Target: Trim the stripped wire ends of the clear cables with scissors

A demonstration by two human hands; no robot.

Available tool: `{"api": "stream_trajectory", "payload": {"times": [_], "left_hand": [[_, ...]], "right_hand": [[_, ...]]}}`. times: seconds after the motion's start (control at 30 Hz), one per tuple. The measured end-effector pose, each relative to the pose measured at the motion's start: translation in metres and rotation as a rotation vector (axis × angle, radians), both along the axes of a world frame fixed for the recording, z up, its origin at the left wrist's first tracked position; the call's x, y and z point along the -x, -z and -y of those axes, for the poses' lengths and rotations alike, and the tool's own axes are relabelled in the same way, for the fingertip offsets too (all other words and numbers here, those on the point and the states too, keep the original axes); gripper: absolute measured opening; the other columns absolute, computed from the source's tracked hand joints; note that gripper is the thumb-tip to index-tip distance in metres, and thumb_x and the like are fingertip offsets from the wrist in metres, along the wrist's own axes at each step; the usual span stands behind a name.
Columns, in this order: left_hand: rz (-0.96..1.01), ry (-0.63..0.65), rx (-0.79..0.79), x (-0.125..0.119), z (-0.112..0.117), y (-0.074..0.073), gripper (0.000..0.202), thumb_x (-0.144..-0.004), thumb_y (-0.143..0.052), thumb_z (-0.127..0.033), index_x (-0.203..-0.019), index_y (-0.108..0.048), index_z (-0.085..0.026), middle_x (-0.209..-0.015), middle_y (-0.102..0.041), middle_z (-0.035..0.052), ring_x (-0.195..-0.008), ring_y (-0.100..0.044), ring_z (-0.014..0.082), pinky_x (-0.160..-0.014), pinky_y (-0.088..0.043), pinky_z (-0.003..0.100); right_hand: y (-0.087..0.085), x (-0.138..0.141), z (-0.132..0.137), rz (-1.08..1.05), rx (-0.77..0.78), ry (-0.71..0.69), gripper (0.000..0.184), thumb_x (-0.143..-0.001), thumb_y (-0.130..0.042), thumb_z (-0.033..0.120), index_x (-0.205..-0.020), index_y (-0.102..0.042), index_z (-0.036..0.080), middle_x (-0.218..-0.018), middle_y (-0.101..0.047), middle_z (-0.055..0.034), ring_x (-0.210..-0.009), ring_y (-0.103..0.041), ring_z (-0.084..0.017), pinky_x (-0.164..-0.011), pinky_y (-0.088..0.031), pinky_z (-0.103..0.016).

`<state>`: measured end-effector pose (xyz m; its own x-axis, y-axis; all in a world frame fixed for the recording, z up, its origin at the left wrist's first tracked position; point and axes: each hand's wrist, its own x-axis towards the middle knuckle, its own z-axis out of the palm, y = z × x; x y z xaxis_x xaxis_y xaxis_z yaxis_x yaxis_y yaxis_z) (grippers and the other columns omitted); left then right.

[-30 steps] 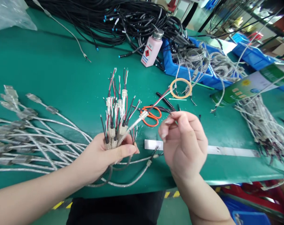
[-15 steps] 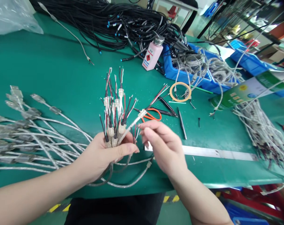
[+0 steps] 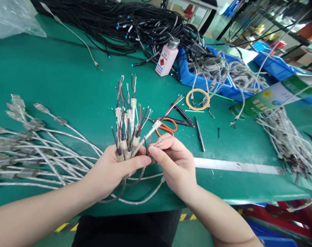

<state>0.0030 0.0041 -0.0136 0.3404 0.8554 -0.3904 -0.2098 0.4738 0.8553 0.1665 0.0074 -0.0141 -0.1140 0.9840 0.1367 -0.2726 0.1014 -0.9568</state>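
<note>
My left hand (image 3: 114,169) is closed around a bundle of clear cables (image 3: 127,123) whose stripped red, black and white wire ends point up. The cables trail left over the green table (image 3: 55,82) to their metal USB plugs (image 3: 16,103). My right hand (image 3: 173,161) sits right beside the left one, its fingers pinched on the thin wires of one cable at the edge of the bundle. Both hands hover over the table's front edge.
Orange-handled scissors (image 3: 167,126), black tweezers (image 3: 199,133), a tape ring (image 3: 197,99) and a steel ruler (image 3: 238,166) lie just beyond my hands. A pink bottle (image 3: 166,57), black cable coils (image 3: 119,24), blue bins (image 3: 217,85) of grey cables and a loose cable heap (image 3: 287,144) surround them.
My right hand has moved left and down from mid-air near the ruler to the bundle, and now pinches wires there. The left hand and its bundle have stayed put.
</note>
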Motion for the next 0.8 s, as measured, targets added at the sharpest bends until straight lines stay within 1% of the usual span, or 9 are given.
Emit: {"api": "stream_trajectory", "payload": {"times": [0.2,0.27,0.37,0.43,0.5,0.57,0.63,0.7,0.8], "left_hand": [[0.048,-0.009,-0.015,0.000,0.000,0.000,0.021,-0.079,-0.077,-0.038,-0.077,-0.064,-0.020,-0.053,-0.043,-0.0076,-0.050,-0.035,0.0066,-0.047,-0.024,0.021],[0.067,-0.019,-0.004,0.000,-0.001,-0.001,0.021,-0.078,-0.077,-0.037,-0.077,-0.064,-0.020,-0.052,-0.042,-0.0080,-0.050,-0.034,0.0062,-0.047,-0.024,0.021],[0.104,-0.021,0.013,-0.001,-0.001,-0.003,0.022,-0.077,-0.078,-0.036,-0.076,-0.064,-0.020,-0.051,-0.041,-0.0084,-0.049,-0.034,0.0059,-0.046,-0.023,0.020],[0.105,-0.005,0.016,0.000,0.000,-0.004,0.022,-0.077,-0.079,-0.036,-0.076,-0.065,-0.020,-0.051,-0.043,-0.0083,-0.048,-0.035,0.0056,-0.046,-0.024,0.020],[0.088,0.027,0.006,0.001,0.000,-0.005,0.020,-0.078,-0.078,-0.035,-0.075,-0.066,-0.019,-0.052,-0.049,-0.0073,-0.051,-0.041,0.0060,-0.048,-0.028,0.019],[0.089,0.065,-0.011,0.002,0.000,-0.007,0.018,-0.078,-0.077,-0.033,-0.074,-0.066,-0.019,-0.055,-0.057,-0.0055,-0.057,-0.051,0.0075,-0.051,-0.034,0.018],[0.108,0.091,-0.017,0.003,-0.001,-0.009,0.016,-0.079,-0.077,-0.030,-0.075,-0.067,-0.019,-0.061,-0.066,-0.0041,-0.064,-0.058,0.0083,-0.054,-0.038,0.017],[0.119,0.100,-0.008,0.004,-0.002,-0.010,0.015,-0.079,-0.077,-0.029,-0.076,-0.067,-0.019,-0.067,-0.071,-0.0037,-0.065,-0.061,0.0079,-0.055,-0.040,0.017],[0.115,0.095,0.014,0.004,-0.001,-0.009,0.014,-0.078,-0.078,-0.031,-0.079,-0.069,-0.020,-0.070,-0.074,-0.0033,-0.067,-0.064,0.0086,-0.057,-0.042,0.017]], "right_hand": [[0.001,0.002,0.002,0.052,-0.075,0.031,0.012,-0.086,-0.067,0.011,-0.086,-0.066,0.023,-0.081,-0.057,0.0012,-0.069,-0.062,-0.010,-0.058,-0.059,-0.022],[0.002,0.002,0.002,0.085,-0.104,0.026,0.012,-0.088,-0.066,0.012,-0.089,-0.066,0.024,-0.084,-0.056,0.0009,-0.067,-0.061,-0.009,-0.059,-0.058,-0.023],[0.001,0.000,0.003,0.160,-0.162,0.021,0.012,-0.089,-0.065,0.013,-0.093,-0.067,0.024,-0.085,-0.059,-0.0002,-0.072,-0.061,-0.011,-0.062,-0.055,-0.024],[-0.002,-0.001,0.001,0.119,-0.100,-0.049,0.008,-0.091,-0.065,0.015,-0.091,-0.067,0.023,-0.082,-0.059,0.0001,-0.072,-0.060,-0.010,-0.062,-0.053,-0.024],[-0.006,-0.002,0.000,-0.028,0.055,-0.161,0.007,-0.092,-0.064,0.019,-0.086,-0.066,0.021,-0.076,-0.059,0.0013,-0.064,-0.058,-0.008,-0.058,-0.049,-0.021],[-0.010,-0.003,-0.001,-0.161,0.215,-0.218,0.009,-0.091,-0.067,0.021,-0.082,-0.065,0.019,-0.069,-0.058,0.0027,-0.056,-0.052,-0.006,-0.051,-0.042,-0.018],[-0.013,-0.004,0.001,-0.207,0.316,-0.199,0.009,-0.087,-0.071,0.021,-0.080,-0.066,0.018,-0.063,-0.056,0.0038,-0.050,-0.046,-0.004,-0.046,-0.035,-0.016],[-0.015,-0.005,0.002,-0.212,0.370,-0.156,0.009,-0.084,-0.073,0.022,-0.078,-0.066,0.019,-0.059,-0.054,0.0045,-0.047,-0.042,-0.004,-0.042,-0.030,-0.015],[-0.021,-0.013,-0.004,-0.183,0.354,-0.117,0.009,-0.085,-0.071,0.023,-0.078,-0.067,0.019,-0.057,-0.053,0.0041,-0.044,-0.041,-0.005,-0.039,-0.029,-0.016]]}}
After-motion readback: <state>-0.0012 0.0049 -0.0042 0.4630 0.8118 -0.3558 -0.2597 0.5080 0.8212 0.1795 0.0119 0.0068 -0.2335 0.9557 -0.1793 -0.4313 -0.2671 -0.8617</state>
